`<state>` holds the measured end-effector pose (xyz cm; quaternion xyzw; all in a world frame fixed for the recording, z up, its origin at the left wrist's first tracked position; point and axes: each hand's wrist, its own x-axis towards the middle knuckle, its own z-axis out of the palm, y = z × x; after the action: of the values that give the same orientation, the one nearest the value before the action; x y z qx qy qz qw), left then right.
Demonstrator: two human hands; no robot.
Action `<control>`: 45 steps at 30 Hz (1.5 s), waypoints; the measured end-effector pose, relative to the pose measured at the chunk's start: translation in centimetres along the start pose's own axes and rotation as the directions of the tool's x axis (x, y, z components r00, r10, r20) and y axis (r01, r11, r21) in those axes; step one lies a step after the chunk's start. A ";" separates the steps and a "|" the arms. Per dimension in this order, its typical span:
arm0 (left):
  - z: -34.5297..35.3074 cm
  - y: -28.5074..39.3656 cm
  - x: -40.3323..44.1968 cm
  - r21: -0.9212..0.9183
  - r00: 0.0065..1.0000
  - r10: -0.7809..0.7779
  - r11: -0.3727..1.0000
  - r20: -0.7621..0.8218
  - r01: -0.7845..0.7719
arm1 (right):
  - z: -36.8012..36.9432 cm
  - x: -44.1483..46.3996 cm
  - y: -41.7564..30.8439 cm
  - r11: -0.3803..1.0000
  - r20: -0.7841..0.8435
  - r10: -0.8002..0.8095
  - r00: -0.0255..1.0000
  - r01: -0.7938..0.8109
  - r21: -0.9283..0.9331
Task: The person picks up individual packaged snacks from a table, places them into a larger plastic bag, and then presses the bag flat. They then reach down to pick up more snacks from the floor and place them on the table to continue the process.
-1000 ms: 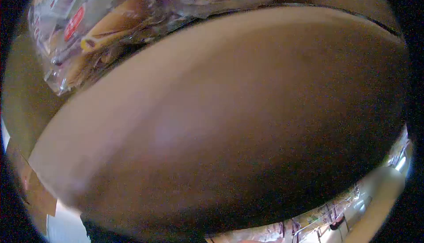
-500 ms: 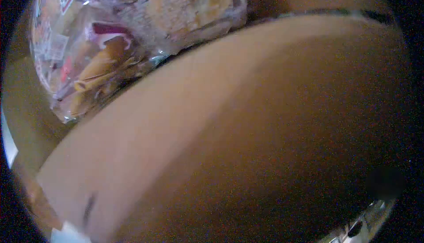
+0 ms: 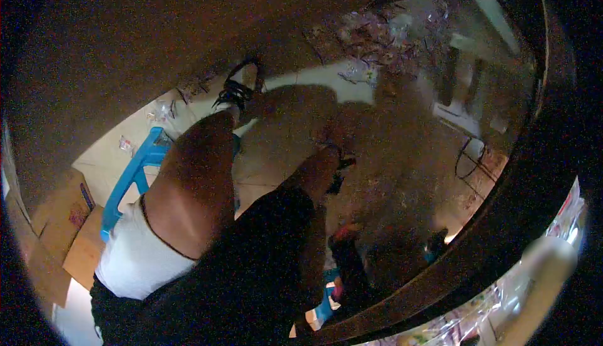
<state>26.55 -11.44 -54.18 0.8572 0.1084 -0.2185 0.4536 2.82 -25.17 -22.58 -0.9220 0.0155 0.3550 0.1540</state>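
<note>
Neither of my hands can be made out in this dark, distorted view down past a dark curved edge [image 3: 527,138]. A bare leg [image 3: 195,189] stretches toward the floor, ending in a foot with a dark strappy shoe [image 3: 235,91]. White cloth [image 3: 141,252] covers its upper part, beside black clothing [image 3: 245,270]. A second leg [image 3: 317,170] lies in shadow to the right. At the lower right, shiny plastic packaging [image 3: 477,314] sits beyond the dark edge, near a blurred beige strip [image 3: 534,302] whose kind I cannot tell.
A blue plastic stool [image 3: 135,164] stands left of the leg, with cardboard boxes [image 3: 63,214] beside it. Many small wrappers or packets [image 3: 389,38] litter the floor at the top. A pale frame-like object [image 3: 458,116] stands at the right.
The view has swung away from the clear bags of wrapped food and the broad brown surface. Legs, the blue stool and the littered floor now show.
</note>
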 end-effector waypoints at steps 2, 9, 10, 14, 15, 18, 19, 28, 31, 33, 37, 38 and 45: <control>-0.1 -1.4 -0.2 0.007 1.000 -0.017 1.000 0.007 0.017 | -0.3 0.8 0.3 1.000 0.012 -0.006 1.000 0.006 -0.003; -2.4 -8.4 -1.7 0.072 0.998 -0.042 0.997 0.041 0.039 | 0.4 0.6 0.3 1.000 -0.009 -0.004 1.000 0.004 0.004; -3.1 -9.4 -1.8 0.082 0.998 -0.048 0.996 0.043 0.044 | 0.7 0.5 0.2 1.000 -0.015 0.002 1.000 -0.002 0.008; -6.3 -10.4 -0.5 0.083 1.000 -0.007 0.997 0.007 0.007 | 1.5 0.2 0.2 1.000 -0.028 0.010 1.000 -0.010 0.008; -7.1 -9.7 0.0 0.075 1.000 0.012 0.997 -0.003 -0.012 | 1.5 0.2 0.2 1.000 -0.027 0.016 1.000 -0.015 0.007; -8.6 -6.4 3.0 0.043 0.997 0.074 0.996 -0.035 -0.072 | 1.7 0.1 0.2 1.000 -0.024 0.024 0.999 -0.023 0.012; -9.1 -5.7 4.0 0.041 0.996 0.081 0.996 -0.043 -0.079 | 1.7 0.1 0.3 1.000 -0.020 0.027 0.999 -0.027 0.011; -9.9 -8.1 3.7 0.082 1.000 -0.026 0.996 -0.016 0.028 | 1.4 0.5 1.0 1.000 0.005 -0.003 1.000 0.003 0.003; -9.2 -10.2 2.3 0.099 0.999 -0.049 0.994 0.013 0.047 | 2.2 0.5 0.8 1.000 -0.018 0.000 1.000 0.000 0.006; -8.9 -11.3 1.4 0.113 0.998 -0.059 0.992 0.033 0.055 | 2.6 0.5 0.4 1.000 -0.036 0.005 0.999 -0.004 0.016; -8.4 -12.8 -0.4 0.128 0.996 -0.071 0.990 0.059 0.063 | 3.3 -1.1 0.0 0.999 -0.052 0.027 0.998 -0.025 0.031; -8.1 -13.2 -0.9 0.133 0.995 -0.077 0.989 0.064 0.068 | 3.3 -1.7 0.1 0.999 -0.048 0.028 0.998 -0.026 0.037; -6.7 -14.4 -4.7 0.148 0.985 -0.131 0.982 0.108 0.115 | 3.6 -3.8 0.3 0.998 -0.030 0.043 0.999 -0.041 0.047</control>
<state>18.75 2.30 -59.20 0.8645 0.1185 -0.3035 0.3828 -2.45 -24.69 -22.66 -0.9230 0.0456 0.3433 0.1676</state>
